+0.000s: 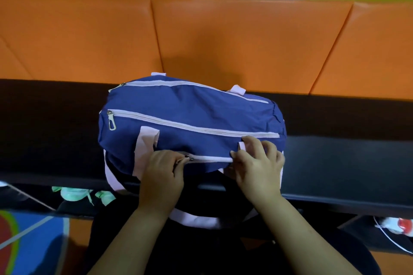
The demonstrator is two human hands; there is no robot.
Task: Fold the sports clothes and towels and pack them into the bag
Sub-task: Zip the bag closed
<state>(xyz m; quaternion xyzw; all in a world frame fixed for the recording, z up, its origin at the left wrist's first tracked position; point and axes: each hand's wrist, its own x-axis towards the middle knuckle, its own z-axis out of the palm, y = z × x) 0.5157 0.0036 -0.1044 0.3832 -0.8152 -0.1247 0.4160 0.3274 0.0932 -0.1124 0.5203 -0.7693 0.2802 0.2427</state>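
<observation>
A navy blue sports bag (192,114) with pale pink zips and straps lies on a black bench (335,163), bulging and closed on top. My left hand (162,173) pinches the zip pull (191,158) of the nearest pink zipper at the bag's front edge. My right hand (257,163) grips the bag fabric and a pink strap end at the right end of that same zipper. No clothes or towels show outside the bag.
Orange padded panels (223,35) rise behind the bench. Under the bench lie mint-green shoes (76,194) at the left and a red-and-white shoe (400,225) at the right. A pink bag handle (196,219) hangs over the bench front.
</observation>
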